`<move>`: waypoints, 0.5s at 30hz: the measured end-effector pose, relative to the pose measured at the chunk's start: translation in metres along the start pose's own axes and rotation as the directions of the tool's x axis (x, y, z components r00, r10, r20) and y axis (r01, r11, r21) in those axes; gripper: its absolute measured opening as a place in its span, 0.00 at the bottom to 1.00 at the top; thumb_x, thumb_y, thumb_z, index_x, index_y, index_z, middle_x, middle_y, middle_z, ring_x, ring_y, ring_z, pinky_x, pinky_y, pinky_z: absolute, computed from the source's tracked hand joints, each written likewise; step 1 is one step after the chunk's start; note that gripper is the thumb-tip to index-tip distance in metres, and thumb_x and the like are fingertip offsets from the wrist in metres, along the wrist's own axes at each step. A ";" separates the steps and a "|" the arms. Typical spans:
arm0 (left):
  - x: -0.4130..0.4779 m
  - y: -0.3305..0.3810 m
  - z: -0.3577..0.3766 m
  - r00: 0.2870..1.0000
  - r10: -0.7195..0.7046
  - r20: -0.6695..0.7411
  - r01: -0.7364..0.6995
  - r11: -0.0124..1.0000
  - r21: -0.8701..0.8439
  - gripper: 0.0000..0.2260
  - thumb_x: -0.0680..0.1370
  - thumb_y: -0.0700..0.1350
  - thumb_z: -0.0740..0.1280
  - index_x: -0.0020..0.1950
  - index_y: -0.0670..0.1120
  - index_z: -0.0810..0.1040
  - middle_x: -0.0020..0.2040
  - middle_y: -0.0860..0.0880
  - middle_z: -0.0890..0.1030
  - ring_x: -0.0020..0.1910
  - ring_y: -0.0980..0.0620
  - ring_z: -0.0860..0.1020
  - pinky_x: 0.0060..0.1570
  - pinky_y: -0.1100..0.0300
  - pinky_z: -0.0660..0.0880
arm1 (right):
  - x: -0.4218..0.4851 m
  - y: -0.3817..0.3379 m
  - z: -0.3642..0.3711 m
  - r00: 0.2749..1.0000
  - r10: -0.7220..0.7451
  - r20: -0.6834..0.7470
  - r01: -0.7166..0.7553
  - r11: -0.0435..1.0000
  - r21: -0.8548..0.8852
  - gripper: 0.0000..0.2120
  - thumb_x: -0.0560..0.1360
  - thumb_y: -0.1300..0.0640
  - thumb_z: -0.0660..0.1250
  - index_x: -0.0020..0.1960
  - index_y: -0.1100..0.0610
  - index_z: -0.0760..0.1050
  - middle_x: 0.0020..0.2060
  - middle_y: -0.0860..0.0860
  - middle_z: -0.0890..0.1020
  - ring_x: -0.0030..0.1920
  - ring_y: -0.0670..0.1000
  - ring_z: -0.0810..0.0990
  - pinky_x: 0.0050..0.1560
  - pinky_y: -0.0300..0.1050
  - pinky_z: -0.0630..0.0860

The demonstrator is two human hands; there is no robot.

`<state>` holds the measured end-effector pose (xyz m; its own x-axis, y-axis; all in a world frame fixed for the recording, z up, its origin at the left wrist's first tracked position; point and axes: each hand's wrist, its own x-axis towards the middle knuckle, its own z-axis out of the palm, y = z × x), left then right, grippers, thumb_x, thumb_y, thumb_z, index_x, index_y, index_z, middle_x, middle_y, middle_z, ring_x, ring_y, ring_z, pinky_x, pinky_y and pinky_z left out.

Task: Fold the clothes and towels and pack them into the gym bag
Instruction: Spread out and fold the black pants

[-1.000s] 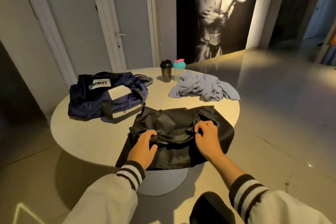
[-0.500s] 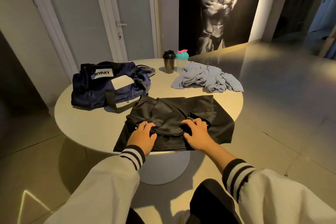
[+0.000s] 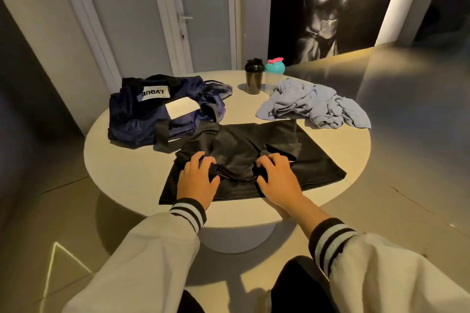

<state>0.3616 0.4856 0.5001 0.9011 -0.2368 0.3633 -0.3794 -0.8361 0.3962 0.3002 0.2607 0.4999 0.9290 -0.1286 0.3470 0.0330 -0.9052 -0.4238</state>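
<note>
My left hand and right hand pinched the black fabric garment; an even pull would fold it square.

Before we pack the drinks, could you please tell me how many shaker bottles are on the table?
2. The black shaker bottle stands at the table's far edge; the teal-lidded shaker bottle stands beside it, just behind the crumpled blue cloth. The gym bag might hide others.

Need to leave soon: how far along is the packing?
Nothing looks finished. In hand: left hand and right hand grip the black garment, part-folded on the table. Left: the crumpled grey-blue cloth needs folding, then both go into the navy gym bag.
</note>
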 end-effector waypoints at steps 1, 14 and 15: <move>-0.001 0.002 -0.002 1.000 0.021 -0.023 -0.020 0.999 0.046 0.16 0.76 0.51 0.72 0.62 0.52 0.74 0.71 0.50 0.69 0.61 0.45 0.72 0.61 0.49 0.71 | -0.003 -0.002 -0.001 1.000 0.009 -0.013 -0.010 1.000 -0.017 0.15 0.78 0.54 0.67 0.64 0.51 0.71 0.63 0.53 0.71 0.65 0.56 0.67 0.54 0.48 0.77; -0.020 0.024 0.002 0.967 0.196 0.162 -0.198 0.980 -0.008 0.12 0.81 0.45 0.63 0.63 0.53 0.78 0.57 0.51 0.76 0.57 0.50 0.72 0.62 0.54 0.70 | -0.029 -0.003 -0.005 0.929 0.334 -0.163 -0.333 0.942 0.029 0.16 0.77 0.62 0.67 0.64 0.55 0.76 0.61 0.54 0.69 0.62 0.56 0.65 0.63 0.48 0.73; -0.021 0.024 0.003 0.962 0.211 0.174 -0.215 0.977 -0.001 0.12 0.81 0.45 0.62 0.64 0.53 0.78 0.58 0.52 0.76 0.57 0.50 0.72 0.62 0.54 0.71 | -0.030 -0.003 -0.003 0.924 0.329 -0.194 -0.325 0.944 0.053 0.14 0.76 0.62 0.68 0.62 0.56 0.77 0.62 0.53 0.69 0.64 0.55 0.65 0.64 0.48 0.73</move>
<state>0.3340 0.4689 0.4994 0.8229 -0.4904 0.2868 -0.5641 -0.7654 0.3097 0.2709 0.2659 0.4935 0.7981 -0.4953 0.3432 -0.2516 -0.7914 -0.5571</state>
